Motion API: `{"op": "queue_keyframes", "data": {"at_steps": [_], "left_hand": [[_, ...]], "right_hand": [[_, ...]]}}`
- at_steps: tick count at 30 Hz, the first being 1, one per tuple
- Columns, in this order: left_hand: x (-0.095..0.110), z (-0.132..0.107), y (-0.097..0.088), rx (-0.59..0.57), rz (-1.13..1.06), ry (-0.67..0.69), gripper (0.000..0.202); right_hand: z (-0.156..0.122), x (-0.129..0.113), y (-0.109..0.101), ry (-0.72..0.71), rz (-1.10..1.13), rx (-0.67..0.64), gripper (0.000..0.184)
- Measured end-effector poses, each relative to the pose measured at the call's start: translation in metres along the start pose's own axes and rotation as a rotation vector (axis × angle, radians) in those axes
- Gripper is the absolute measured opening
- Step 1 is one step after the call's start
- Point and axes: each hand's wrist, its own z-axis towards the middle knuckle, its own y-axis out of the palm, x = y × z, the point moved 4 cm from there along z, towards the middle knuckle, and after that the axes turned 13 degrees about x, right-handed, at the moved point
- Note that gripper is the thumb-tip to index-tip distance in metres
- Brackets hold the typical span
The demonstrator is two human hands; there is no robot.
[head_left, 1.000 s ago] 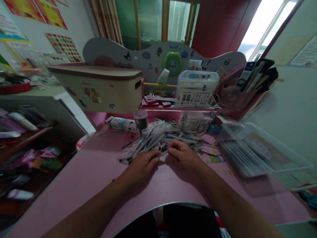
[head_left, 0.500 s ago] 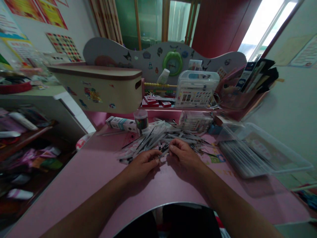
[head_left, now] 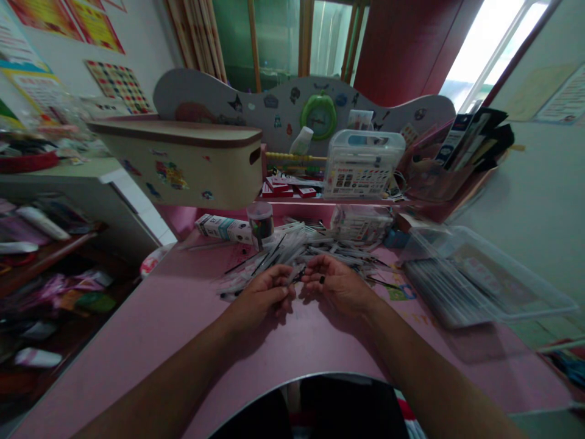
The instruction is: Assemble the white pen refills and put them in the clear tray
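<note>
A loose pile of white and black pens (head_left: 315, 247) lies spread across the pink desk (head_left: 183, 317). Both my hands hover at its near edge, raised slightly off the desk. My left hand (head_left: 265, 291) is curled with its fingers pinched on one pen (head_left: 292, 274) that slants up to the right. My right hand (head_left: 336, 281) faces it with fingers bent, pinching a small black piece (head_left: 321, 280) at the fingertips. The two hands nearly touch at the pen's end.
A clear plastic box (head_left: 475, 277) holding rows of pens lies at the right with its lid open. Behind the pile stand a small round jar (head_left: 260, 224), a long carton (head_left: 223, 228) and a clear case (head_left: 363, 163) on the shelf. A cream drawer unit (head_left: 183, 161) is at left.
Both hands have lifted from the desk surface and turned inward. A pen came up from the pile in my left hand, and a small black piece now shows at my right fingertips.
</note>
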Motion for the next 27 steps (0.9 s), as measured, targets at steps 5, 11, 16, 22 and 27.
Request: {"op": "queue_keyframes", "data": {"at_steps": [5, 11, 16, 22, 27], "left_hand": [[0.006, -0.004, 0.005, -0.004, -0.06, 0.004, 0.026], [0.019, -0.015, 0.011, -0.002, 0.375, 0.331, 0.017], [0.03, -0.022, 0.017, -0.013, 0.852, 0.679, 0.014], [0.04, -0.006, -0.006, 0.219, 0.909, 0.766, 0.022], [0.057, 0.006, -0.026, 0.308, 0.936, 0.819, 0.024]], "right_hand": [[-0.004, 0.004, 0.003, 0.032, 0.003, -0.042, 0.041], [-0.012, 0.009, 0.01, 0.014, -0.058, -0.066, 0.045], [-0.007, 0.019, 0.011, -0.1, -0.135, -0.044, 0.033], [0.0, 0.014, 0.002, -0.215, -0.163, 0.224, 0.021], [-0.001, 0.015, 0.004, -0.199, -0.249, 0.172, 0.015]]}}
